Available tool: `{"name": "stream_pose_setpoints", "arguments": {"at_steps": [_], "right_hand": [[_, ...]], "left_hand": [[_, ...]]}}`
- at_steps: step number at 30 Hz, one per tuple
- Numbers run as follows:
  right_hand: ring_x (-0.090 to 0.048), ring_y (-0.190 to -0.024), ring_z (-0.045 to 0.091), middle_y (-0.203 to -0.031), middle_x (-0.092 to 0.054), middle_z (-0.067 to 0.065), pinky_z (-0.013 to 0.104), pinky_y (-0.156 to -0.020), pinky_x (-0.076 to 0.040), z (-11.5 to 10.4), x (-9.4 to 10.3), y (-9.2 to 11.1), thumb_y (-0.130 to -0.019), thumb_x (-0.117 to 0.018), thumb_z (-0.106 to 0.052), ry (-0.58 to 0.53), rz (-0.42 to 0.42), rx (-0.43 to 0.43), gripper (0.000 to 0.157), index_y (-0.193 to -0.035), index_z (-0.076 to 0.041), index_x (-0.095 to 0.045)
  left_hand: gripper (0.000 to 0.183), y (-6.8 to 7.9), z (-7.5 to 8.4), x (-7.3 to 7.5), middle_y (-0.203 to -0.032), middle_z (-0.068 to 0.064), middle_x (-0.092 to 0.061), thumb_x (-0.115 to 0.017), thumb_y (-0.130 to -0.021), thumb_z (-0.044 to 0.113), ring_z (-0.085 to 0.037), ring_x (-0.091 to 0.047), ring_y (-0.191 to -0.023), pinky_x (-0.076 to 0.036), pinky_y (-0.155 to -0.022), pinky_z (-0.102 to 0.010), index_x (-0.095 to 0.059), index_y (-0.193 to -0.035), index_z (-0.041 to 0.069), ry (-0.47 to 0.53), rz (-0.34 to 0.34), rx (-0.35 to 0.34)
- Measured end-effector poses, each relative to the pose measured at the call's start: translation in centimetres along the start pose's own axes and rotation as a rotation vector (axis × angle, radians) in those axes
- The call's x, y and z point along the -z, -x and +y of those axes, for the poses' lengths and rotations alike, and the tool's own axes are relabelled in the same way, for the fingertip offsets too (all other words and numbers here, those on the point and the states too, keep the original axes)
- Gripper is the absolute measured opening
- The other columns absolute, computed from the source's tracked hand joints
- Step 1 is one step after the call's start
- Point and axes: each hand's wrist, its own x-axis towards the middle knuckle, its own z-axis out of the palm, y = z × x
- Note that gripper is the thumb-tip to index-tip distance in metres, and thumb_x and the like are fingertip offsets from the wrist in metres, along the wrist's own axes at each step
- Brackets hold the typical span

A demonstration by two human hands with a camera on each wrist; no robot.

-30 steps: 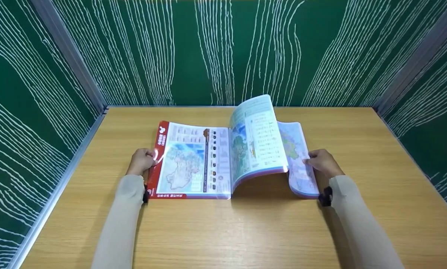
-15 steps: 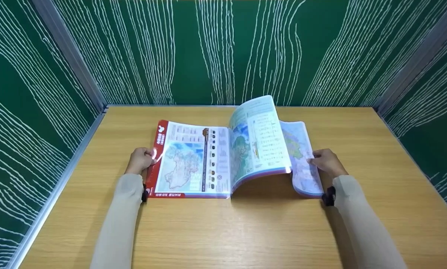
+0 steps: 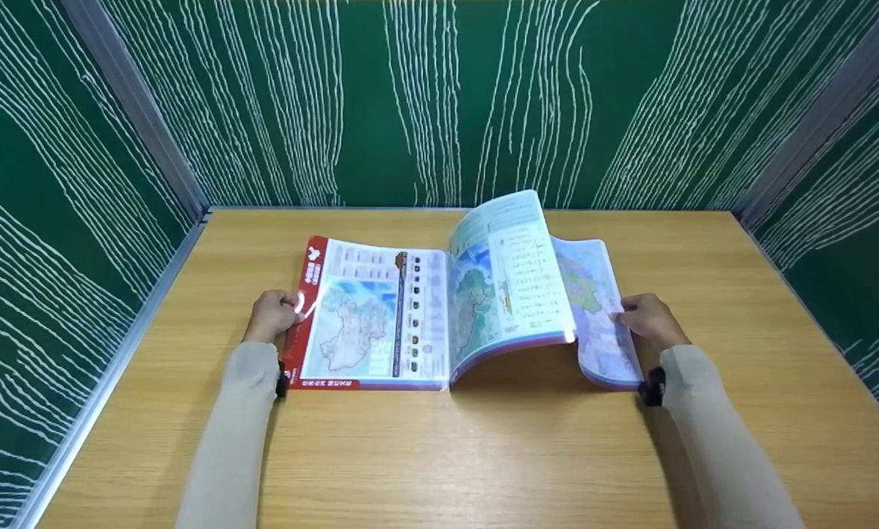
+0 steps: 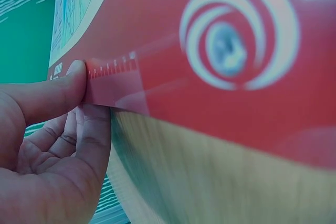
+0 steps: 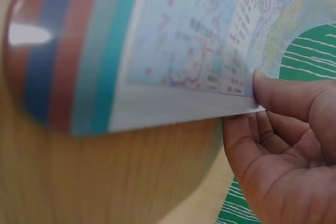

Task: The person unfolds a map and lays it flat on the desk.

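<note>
A glossy folding map lies partly unfolded across the table, its left panel bordered in red and printed with a map. From its middle crease a curved panel arches up to the right. Another panel shows behind that one, at the right. My left hand pinches the red left edge between thumb and fingers; in the left wrist view the thumb lies on top and fingers lie underneath. At the opposite edge, my right hand pinches the right panel, whose coloured stripes fill the left of the right wrist view.
The wooden table carries the map. Green panels with wavy white lines stand behind it and at both sides, joined by grey posts.
Both hands have drawn slightly apart: the right hand a little to the right, the left hand a little to the left. The map's edges went with them, and the arched panel's top sank slightly.
</note>
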Motion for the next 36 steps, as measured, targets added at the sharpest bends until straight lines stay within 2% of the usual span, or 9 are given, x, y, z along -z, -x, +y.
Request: {"name": "stream_pose_setpoints", "arguments": {"at_steps": [4,9,18,25,30,33,36], "right_hand": [[-0.041,-0.127,0.043,-0.141,-0.039,0.035,0.055,-0.109,-0.034,0.2,0.2,0.1,-0.096,-0.05,-0.008,0.016,-0.001,0.034,0.051,-0.139,0.014,-0.035],[-0.032,-0.134,0.05,-0.143,-0.033,0.038,0.057,-0.109,-0.033,0.6,0.4,0.2,-0.096,-0.05,-0.009,0.047,0.0,0.085,0.053,-0.139,0.016,-0.033],[-0.038,-0.131,0.046,-0.141,-0.038,0.037,0.055,-0.108,-0.035,0.8,0.4,0.2,-0.096,-0.05,-0.009,0.017,0.022,0.06,0.053,-0.139,0.016,-0.033],[-0.041,-0.124,0.038,-0.14,-0.041,0.035,0.054,-0.109,-0.034,0.9,0.5,0.1,-0.095,-0.05,-0.008,0.006,0.036,0.021,0.052,-0.139,0.015,-0.035],[-0.046,-0.117,0.035,-0.136,-0.045,0.035,0.051,-0.106,-0.038,1.1,0.5,0.1,-0.095,-0.05,-0.007,-0.007,0.042,0.028,0.051,-0.139,0.015,-0.036],[-0.047,-0.119,0.038,-0.137,-0.044,0.035,0.051,-0.106,-0.039,1.3,0.6,0.1,-0.096,-0.049,-0.008,-0.003,0.036,0.031,0.052,-0.14,0.015,-0.034],[-0.041,-0.129,0.046,-0.142,-0.038,0.036,0.054,-0.108,-0.036,1.4,0.9,0.2,-0.097,-0.049,-0.01,0.027,0.026,0.04,0.053,-0.141,0.015,-0.032]], "left_hand": [[0.032,0.0,0.0,0.1,-0.135,-0.025,-0.047,-0.047,-0.094,0.0,-0.038,-0.052,-0.115,-0.048,-0.096,-0.054,-0.047,-0.126,-0.004,-0.011,0.008,-0.018],[0.031,-0.3,-0.1,0.2,-0.132,-0.024,-0.048,-0.049,-0.093,-0.001,-0.035,-0.054,-0.111,-0.05,-0.094,-0.051,-0.049,-0.124,-0.005,-0.031,0.013,-0.036],[0.044,-0.6,-0.5,0.5,-0.136,-0.024,-0.047,-0.05,-0.092,-0.001,-0.037,-0.053,-0.117,-0.048,-0.096,-0.053,-0.044,-0.136,-0.003,0.01,-0.012,-0.003],[0.045,-0.6,-0.6,0.7,-0.137,-0.024,-0.045,-0.05,-0.093,-0.001,-0.038,-0.051,-0.118,-0.047,-0.097,-0.054,-0.043,-0.138,-0.002,0.017,-0.025,-0.01],[0.045,-0.4,-0.5,0.8,-0.138,-0.024,-0.045,-0.049,-0.093,-0.002,-0.038,-0.051,-0.12,-0.047,-0.098,-0.054,-0.043,-0.138,-0.002,0.024,-0.018,-0.007],[0.045,-0.5,-0.5,0.8,-0.138,-0.024,-0.045,-0.049,-0.093,-0.002,-0.038,-0.051,-0.119,-0.046,-0.098,-0.054,-0.043,-0.137,-0.002,0.012,-0.012,0.0],[0.042,-0.7,-0.6,0.8,-0.136,-0.024,-0.047,-0.051,-0.092,-0.002,-0.036,-0.052,-0.116,-0.047,-0.097,-0.054,-0.045,-0.135,-0.003,-0.03,0.01,-0.005]]}}
